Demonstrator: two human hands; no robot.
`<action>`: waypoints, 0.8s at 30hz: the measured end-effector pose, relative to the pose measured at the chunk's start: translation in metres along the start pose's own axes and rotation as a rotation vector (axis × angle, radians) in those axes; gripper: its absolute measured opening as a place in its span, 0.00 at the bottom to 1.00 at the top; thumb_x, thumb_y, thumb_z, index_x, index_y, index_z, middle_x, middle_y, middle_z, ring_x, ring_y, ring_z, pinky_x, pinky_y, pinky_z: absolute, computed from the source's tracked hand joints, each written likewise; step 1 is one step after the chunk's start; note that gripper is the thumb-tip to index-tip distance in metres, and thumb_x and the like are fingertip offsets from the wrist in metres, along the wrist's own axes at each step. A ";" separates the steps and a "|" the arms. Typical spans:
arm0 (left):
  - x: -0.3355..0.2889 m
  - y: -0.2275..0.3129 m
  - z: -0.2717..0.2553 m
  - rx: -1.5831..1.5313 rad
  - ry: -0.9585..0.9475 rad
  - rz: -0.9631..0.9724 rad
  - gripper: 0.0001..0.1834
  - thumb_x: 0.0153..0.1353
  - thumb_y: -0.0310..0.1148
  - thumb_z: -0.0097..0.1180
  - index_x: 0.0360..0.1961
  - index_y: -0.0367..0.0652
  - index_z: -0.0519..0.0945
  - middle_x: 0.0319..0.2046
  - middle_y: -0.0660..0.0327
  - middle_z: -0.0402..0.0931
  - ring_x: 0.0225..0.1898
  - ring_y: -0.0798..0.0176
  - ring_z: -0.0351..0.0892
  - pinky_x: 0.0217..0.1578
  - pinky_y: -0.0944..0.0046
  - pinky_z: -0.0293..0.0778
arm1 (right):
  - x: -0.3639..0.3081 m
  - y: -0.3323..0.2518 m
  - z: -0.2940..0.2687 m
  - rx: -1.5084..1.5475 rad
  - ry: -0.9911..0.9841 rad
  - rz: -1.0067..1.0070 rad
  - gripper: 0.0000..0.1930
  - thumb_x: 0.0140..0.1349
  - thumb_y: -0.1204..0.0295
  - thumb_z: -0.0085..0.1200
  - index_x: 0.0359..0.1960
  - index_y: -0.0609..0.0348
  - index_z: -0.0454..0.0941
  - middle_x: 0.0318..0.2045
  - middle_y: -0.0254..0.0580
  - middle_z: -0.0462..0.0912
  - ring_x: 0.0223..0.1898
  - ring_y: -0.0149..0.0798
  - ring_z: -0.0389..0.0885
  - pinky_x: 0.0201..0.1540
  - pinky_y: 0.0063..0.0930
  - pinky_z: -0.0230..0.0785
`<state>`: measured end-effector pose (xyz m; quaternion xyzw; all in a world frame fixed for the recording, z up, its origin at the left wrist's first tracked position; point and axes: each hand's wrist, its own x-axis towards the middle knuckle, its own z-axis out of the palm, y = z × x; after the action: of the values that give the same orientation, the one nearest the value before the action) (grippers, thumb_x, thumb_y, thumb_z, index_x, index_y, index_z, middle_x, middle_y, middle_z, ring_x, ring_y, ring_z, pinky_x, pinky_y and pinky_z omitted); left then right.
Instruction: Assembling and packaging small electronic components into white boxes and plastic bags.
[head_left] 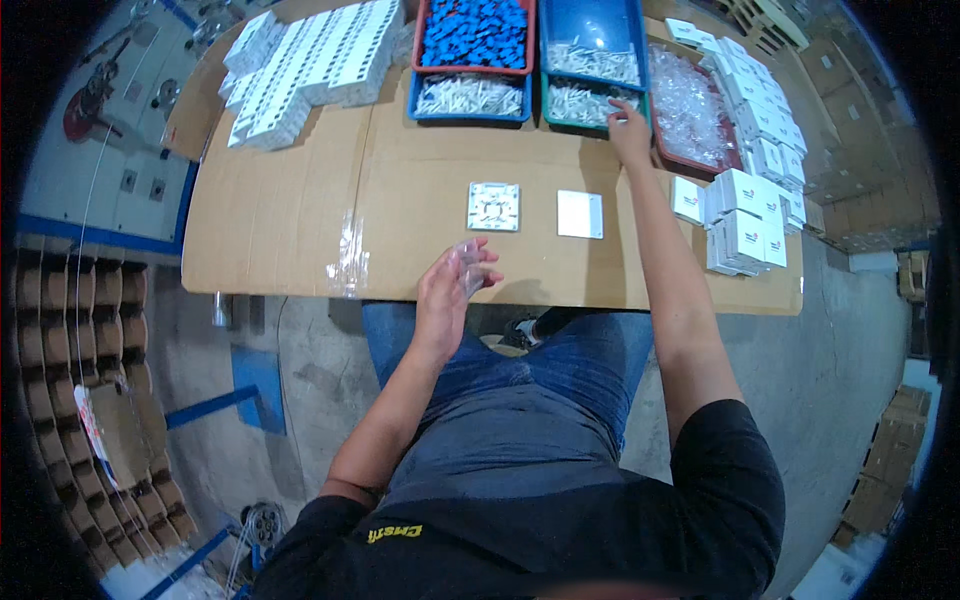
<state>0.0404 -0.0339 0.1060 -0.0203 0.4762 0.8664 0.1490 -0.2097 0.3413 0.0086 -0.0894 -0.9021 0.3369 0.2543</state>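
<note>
My left hand [448, 290] is at the table's near edge, its fingers curled round a clear plastic piece [469, 272]. My right hand [627, 132] reaches over the front rim of a green tray [575, 124] of small pale parts. Its fingers are bent together at those parts; whatever is between them is too small to make out. Beyond my left hand lies a square white plate with fittings on its face [494, 206]. A plain white square plate [580, 214] lies to its right.
Blue parts fill a red tray [474, 70], with a blue tray [470, 119] of pale pieces before it. Another blue tray [590, 30] stands behind the green one. Clear plastic pieces lie in a red tray [690, 110]. White boxes [745, 235] are stacked right, more white units [330, 60] far left.
</note>
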 end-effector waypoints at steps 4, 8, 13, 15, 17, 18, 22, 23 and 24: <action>0.003 0.011 -0.001 -0.243 0.046 -0.130 0.32 0.75 0.55 0.40 0.63 0.37 0.72 0.47 0.60 0.80 0.44 0.61 0.81 0.51 0.59 0.74 | -0.033 -0.055 -0.032 0.513 -0.124 0.171 0.12 0.63 0.72 0.62 0.48 0.58 0.84 0.31 0.30 0.82 0.31 0.24 0.75 0.35 0.21 0.68; 0.009 0.013 0.002 -0.416 -0.010 -0.220 0.34 0.74 0.58 0.40 0.63 0.38 0.73 0.47 0.62 0.81 0.44 0.60 0.81 0.50 0.59 0.74 | -0.106 -0.130 -0.071 0.995 -0.282 0.389 0.09 0.64 0.74 0.62 0.45 0.60 0.81 0.34 0.31 0.83 0.30 0.21 0.73 0.32 0.17 0.64; 0.012 0.009 0.004 -0.428 -0.118 -0.292 0.34 0.73 0.58 0.41 0.61 0.38 0.74 0.46 0.62 0.82 0.43 0.61 0.81 0.50 0.60 0.75 | -0.164 -0.191 -0.094 1.110 -0.551 0.312 0.08 0.65 0.77 0.60 0.44 0.61 0.80 0.37 0.34 0.84 0.33 0.22 0.76 0.35 0.17 0.68; 0.011 0.008 0.007 -0.382 -0.141 -0.300 0.33 0.73 0.58 0.41 0.61 0.39 0.75 0.46 0.62 0.82 0.43 0.61 0.82 0.50 0.60 0.74 | -0.168 -0.208 -0.102 1.017 -0.579 0.255 0.07 0.64 0.77 0.61 0.43 0.61 0.81 0.37 0.33 0.84 0.34 0.22 0.77 0.36 0.16 0.68; 0.008 0.006 0.009 -0.325 -0.163 -0.288 0.33 0.74 0.59 0.41 0.60 0.39 0.75 0.46 0.61 0.82 0.43 0.62 0.82 0.49 0.61 0.74 | -0.168 -0.219 -0.106 0.886 -0.687 0.124 0.09 0.62 0.75 0.64 0.43 0.62 0.82 0.35 0.32 0.84 0.34 0.22 0.78 0.34 0.16 0.68; 0.007 0.005 0.011 -0.326 -0.165 -0.287 0.33 0.74 0.59 0.41 0.60 0.39 0.75 0.46 0.61 0.82 0.43 0.62 0.82 0.49 0.61 0.74 | -0.166 -0.224 -0.109 0.879 -0.712 0.099 0.09 0.62 0.74 0.65 0.42 0.61 0.82 0.34 0.31 0.84 0.36 0.22 0.79 0.35 0.16 0.70; -0.001 0.003 0.015 -0.276 -0.147 -0.258 0.31 0.74 0.59 0.41 0.58 0.41 0.76 0.45 0.61 0.81 0.42 0.64 0.82 0.47 0.62 0.75 | -0.158 -0.229 -0.111 0.832 -0.787 -0.067 0.07 0.61 0.72 0.65 0.40 0.59 0.84 0.33 0.30 0.84 0.33 0.21 0.77 0.33 0.15 0.67; -0.002 0.003 0.015 -0.290 -0.142 -0.255 0.31 0.74 0.59 0.41 0.57 0.41 0.76 0.45 0.60 0.81 0.42 0.64 0.82 0.46 0.62 0.75 | -0.154 -0.232 -0.115 0.716 -0.848 -0.118 0.07 0.61 0.71 0.65 0.39 0.58 0.84 0.33 0.29 0.84 0.32 0.20 0.76 0.32 0.16 0.66; -0.003 0.003 0.015 -0.292 -0.139 -0.252 0.31 0.74 0.59 0.41 0.57 0.41 0.76 0.45 0.60 0.81 0.42 0.64 0.82 0.46 0.62 0.75 | -0.150 -0.235 -0.119 0.599 -0.906 -0.169 0.07 0.61 0.71 0.65 0.39 0.57 0.85 0.33 0.29 0.84 0.31 0.20 0.75 0.32 0.16 0.65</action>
<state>0.0443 -0.0237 0.1173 -0.0412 0.3279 0.9000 0.2840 -0.0172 0.1805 0.1792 0.2135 -0.7901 0.5621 -0.1190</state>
